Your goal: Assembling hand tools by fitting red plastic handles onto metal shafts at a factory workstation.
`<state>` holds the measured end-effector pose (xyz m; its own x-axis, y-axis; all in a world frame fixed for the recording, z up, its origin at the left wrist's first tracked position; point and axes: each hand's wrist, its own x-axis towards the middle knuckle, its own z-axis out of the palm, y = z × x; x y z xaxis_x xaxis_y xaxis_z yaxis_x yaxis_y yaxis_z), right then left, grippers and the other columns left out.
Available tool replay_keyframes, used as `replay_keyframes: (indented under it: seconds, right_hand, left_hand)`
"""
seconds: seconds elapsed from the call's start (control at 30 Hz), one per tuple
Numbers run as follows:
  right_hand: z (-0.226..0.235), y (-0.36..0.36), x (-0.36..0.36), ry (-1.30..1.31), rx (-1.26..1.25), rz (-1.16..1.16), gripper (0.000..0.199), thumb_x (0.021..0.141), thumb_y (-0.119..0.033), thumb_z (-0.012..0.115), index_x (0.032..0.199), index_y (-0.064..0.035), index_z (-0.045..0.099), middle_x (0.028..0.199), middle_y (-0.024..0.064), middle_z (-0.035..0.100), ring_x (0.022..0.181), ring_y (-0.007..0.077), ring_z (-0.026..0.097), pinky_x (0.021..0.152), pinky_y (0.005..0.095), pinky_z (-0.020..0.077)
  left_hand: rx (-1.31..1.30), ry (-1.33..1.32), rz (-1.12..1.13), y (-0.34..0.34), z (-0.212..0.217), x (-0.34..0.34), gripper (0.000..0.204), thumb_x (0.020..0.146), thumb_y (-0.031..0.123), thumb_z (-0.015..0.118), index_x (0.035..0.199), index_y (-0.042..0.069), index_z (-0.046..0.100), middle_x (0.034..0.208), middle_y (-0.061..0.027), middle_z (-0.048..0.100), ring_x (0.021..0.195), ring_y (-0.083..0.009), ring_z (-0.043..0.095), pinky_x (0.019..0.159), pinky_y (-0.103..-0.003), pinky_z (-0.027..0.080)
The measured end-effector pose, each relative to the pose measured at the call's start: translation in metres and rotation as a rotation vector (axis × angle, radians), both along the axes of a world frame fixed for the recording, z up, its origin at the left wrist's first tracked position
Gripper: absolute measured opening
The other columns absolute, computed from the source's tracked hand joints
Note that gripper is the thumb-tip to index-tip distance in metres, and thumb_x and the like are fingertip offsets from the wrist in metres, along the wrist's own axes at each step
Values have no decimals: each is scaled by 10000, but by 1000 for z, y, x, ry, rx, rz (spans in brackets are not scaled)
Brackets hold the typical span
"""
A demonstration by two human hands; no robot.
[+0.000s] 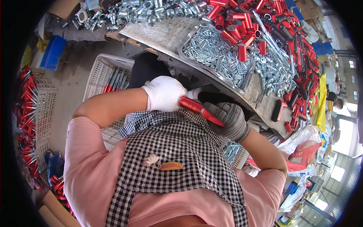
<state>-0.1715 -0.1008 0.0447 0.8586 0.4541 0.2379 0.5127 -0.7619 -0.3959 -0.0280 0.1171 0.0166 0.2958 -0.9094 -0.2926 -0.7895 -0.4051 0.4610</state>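
My left hand (164, 94), in a white glove, is closed round one end of a red tube-shaped tool (192, 106) with pale markings. Its other end, past a silver ring, is a tapering red piece gripped by my right hand (227, 120) in a grey glove. The tool lies slanted in front of my checked apron (170, 151), and glove fingers hide parts of it. Just beyond my hands is the table edge, where a metal tray (217, 56) heaped with small silver pins sits.
Red tubes (242, 53) and red-and-black handles (285, 32) pile up at the table's right. Silver fittings (151, 15) lie along the back. A pale crate (100, 68) with red-ended tools stands left of my knee, and another crate (45, 106) stands beside heaped red parts (26, 125).
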Motion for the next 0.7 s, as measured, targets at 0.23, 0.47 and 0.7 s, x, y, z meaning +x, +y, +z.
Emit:
replay_keyframes:
  seconds: [0.23, 0.47, 0.7]
  right_hand:
    - [12, -10, 6, -390, -254, 369, 442, 646, -158, 703, 1062, -13, 680, 781, 99, 627, 619, 236, 615, 506, 368, 483]
    - [17, -9, -1, -305, -243, 225, 472, 658, -154, 711, 1105, -8, 673, 731, 86, 613, 601, 230, 616, 511, 358, 487]
    - [-2, -7, -10, 251, 355, -215, 524, 716, -129, 765, 1212, -32, 625, 823, 86, 649, 710, 230, 661, 645, 350, 538]
  left_hand:
    - [56, 506, -153, 7, -10, 7, 271, 752, 291, 730, 711, 35, 653, 638, -132, 632, 594, -267, 628, 583, -386, 489]
    - [6, 352, -97, -3, 16, -1, 301, 752, 310, 734, 693, 29, 647, 636, -135, 640, 608, -267, 641, 589, -378, 496]
    - [-196, -188, 25, -6, 30, 2, 188, 714, 255, 660, 667, 73, 654, 626, -156, 632, 615, -360, 651, 582, -443, 521]
